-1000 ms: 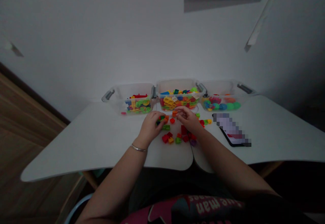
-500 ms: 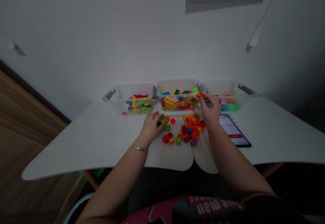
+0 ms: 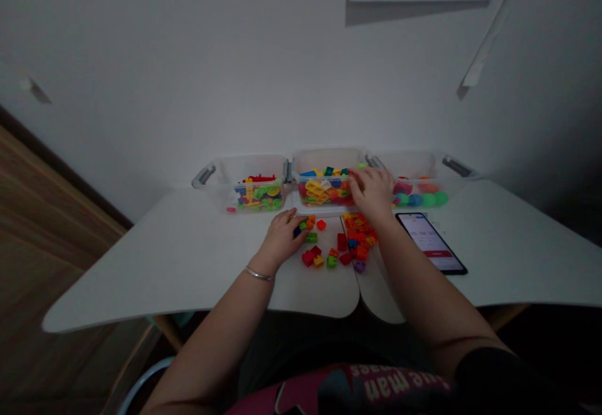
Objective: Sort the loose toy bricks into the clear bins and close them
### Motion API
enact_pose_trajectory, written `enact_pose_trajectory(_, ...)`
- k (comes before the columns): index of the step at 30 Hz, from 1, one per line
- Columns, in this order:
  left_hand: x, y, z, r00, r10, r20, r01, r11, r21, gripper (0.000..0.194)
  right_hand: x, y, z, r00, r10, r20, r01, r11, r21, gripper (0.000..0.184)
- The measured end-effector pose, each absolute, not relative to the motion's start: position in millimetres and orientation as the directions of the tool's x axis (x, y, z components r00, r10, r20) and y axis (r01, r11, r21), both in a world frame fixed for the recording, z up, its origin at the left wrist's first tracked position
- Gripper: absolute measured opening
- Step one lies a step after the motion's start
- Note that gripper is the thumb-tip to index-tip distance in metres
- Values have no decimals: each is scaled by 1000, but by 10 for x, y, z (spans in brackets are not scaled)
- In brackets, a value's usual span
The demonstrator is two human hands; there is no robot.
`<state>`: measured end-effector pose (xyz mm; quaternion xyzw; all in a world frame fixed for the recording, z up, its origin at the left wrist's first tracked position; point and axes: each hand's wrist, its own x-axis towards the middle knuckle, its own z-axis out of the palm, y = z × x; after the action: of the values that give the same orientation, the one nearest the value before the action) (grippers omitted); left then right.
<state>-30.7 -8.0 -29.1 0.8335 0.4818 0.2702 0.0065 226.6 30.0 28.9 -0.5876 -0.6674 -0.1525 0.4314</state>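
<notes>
My left hand (image 3: 281, 237) rests on the table with its fingers curled round a small cluster of toy building blocks (image 3: 303, 224), green, blue and orange. My right hand (image 3: 375, 194) is over the front right of the middle clear plastic box (image 3: 329, 155), its fingers bent down at the rim. What its fingertips hold, if anything, is hidden. Multicoloured blocks (image 3: 317, 190) fill much of that box. Between my hands lie loose red, yellow and green blocks (image 3: 318, 262). A denser pile of mostly orange and red blocks (image 3: 361, 239) lies below my right wrist.
On the left stands a clear box (image 3: 251, 164) of mixed toy pieces. Another clear box (image 3: 411, 161) with round coloured pieces is at the right. A phone (image 3: 435, 246) with a lit screen lies right of my forearm. The white table (image 3: 164, 264) has a seam near the middle.
My right hand has moved left from the middle box's right corner to over its front rim. The orange block seen at its fingertips is no longer visible there. My left hand stays in place.
</notes>
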Motion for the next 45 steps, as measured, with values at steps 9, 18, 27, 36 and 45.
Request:
enact_pose_trajectory(9, -293, -101, -302, 394, 832, 391, 824, -508, 251, 48, 2272, 285, 203, -25, 690, 724, 931, 279, -235, 63)
enact_pose_trajectory(18, -264, -104, -278, 404, 834, 377, 826, -509, 242, 49, 2064, 12, 169, -130, 537, 833, 814, 538, -220, 37)
enact_pose_trajectory(27, -269, -64, -320, 415, 806, 422, 806, -541, 240, 41, 1928, 86, -115, -532, 649, 544, 583, 747, -320, 19)
enact_pose_trajectory(36, -275, -41, -303, 427, 778, 461, 760, -584, 283, 32, 1915, 115, -170, -584, 699, 414, 586, 715, -380, 20)
enact_pose_trajectory(45, -266, -57, -266, 434, 761, 483, 740, -607, 291, 26, 1921, 45, -63, -505, 809, 301, 771, 579, -264, 27)
